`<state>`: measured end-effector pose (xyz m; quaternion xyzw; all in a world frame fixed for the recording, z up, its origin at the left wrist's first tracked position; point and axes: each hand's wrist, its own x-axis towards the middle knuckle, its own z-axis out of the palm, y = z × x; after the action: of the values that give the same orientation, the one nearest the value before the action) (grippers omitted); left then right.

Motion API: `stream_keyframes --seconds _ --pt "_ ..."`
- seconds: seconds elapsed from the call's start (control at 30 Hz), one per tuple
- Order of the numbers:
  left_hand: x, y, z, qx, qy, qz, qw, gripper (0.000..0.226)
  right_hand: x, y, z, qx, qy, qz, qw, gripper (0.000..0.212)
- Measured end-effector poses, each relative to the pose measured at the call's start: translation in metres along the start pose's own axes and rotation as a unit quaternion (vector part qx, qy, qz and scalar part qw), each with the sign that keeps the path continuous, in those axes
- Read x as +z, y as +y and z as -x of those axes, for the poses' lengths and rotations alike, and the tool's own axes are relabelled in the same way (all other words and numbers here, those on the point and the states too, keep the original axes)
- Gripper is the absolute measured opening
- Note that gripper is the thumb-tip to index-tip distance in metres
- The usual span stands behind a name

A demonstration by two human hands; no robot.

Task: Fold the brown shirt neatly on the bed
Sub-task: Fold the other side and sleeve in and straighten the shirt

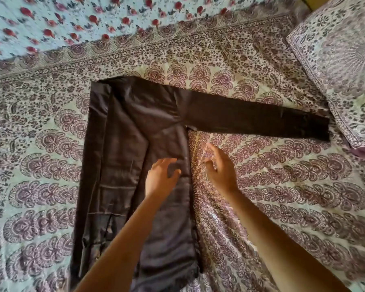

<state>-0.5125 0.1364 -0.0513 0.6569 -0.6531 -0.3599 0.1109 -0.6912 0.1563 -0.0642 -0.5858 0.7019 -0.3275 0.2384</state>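
The brown shirt (pixel 122 157) lies flat on the patterned bed sheet (pixel 282 186), body running from the far middle toward me. Its left side is folded inward over the body. One long sleeve (pixel 257 116) stretches out to the right, its cuff reaching the pillow. My left hand (pixel 160 178) hovers over the shirt's right half with fingers spread and relaxed, holding nothing. My right hand (pixel 219 167) is just past the shirt's right edge, over the sheet, fingers loosely extended and blurred, holding nothing.
A pillow (pixel 341 66) in a matching purple print lies at the upper right, touching the sleeve's end. A light blue cloth with red flowers (pixel 72 22) covers the far side of the bed.
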Motion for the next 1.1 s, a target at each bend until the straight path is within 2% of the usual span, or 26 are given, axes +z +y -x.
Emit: stream_keyframes --seconds 0.13,0.23,0.3,0.43,0.57,0.63,0.73,0.83,0.9,0.97,1.03,1.1 --pt "0.047 0.015 0.008 -0.151 -0.083 -0.060 0.983 0.023 -0.018 0.039 -0.018 0.039 -0.055 0.020 0.997 0.043" --pt "0.077 -0.003 0.028 -0.238 -0.166 -0.127 0.949 0.038 -0.008 0.055 -0.027 0.059 -0.122 0.025 0.990 0.039" --pt "0.095 -0.020 0.044 -0.244 -0.202 -0.165 0.934 0.052 0.007 0.060 -0.030 0.085 -0.182 0.018 0.979 0.036" --pt "0.111 -0.032 0.080 -0.267 -0.236 -0.205 0.912 0.058 0.055 0.055 -0.028 0.156 -0.266 0.004 0.951 0.039" --pt "0.127 -0.033 0.103 -0.256 -0.198 -0.222 0.920 0.062 0.088 0.045 -0.019 0.269 -0.252 -0.050 0.928 0.049" --pt "0.134 -0.031 0.112 -0.261 -0.177 -0.200 0.928 0.065 0.095 0.045 -0.013 0.289 -0.268 -0.049 0.918 0.052" --pt "0.140 -0.032 0.122 -0.258 -0.137 -0.151 0.944 0.049 0.101 0.046 -0.003 0.284 -0.293 -0.031 0.912 0.040" --pt "0.135 -0.037 0.123 -0.258 -0.106 -0.104 0.955 0.030 0.097 0.048 0.008 0.318 -0.278 -0.094 0.901 0.033" --pt "0.126 -0.043 0.125 -0.287 -0.075 -0.036 0.954 0.025 0.089 0.048 0.018 0.340 -0.314 -0.122 0.878 0.018" --pt "0.117 -0.050 0.128 -0.322 -0.038 0.040 0.945 0.026 0.085 0.049 0.030 0.353 -0.340 -0.129 0.862 0.014" --pt "0.109 -0.058 0.133 -0.333 -0.003 0.093 0.938 0.024 0.085 0.047 0.040 0.362 -0.324 -0.148 0.861 0.015" --pt "0.099 -0.061 0.136 -0.305 0.028 0.093 0.947 0.015 0.092 0.042 0.046 0.371 -0.292 -0.161 0.867 0.013"
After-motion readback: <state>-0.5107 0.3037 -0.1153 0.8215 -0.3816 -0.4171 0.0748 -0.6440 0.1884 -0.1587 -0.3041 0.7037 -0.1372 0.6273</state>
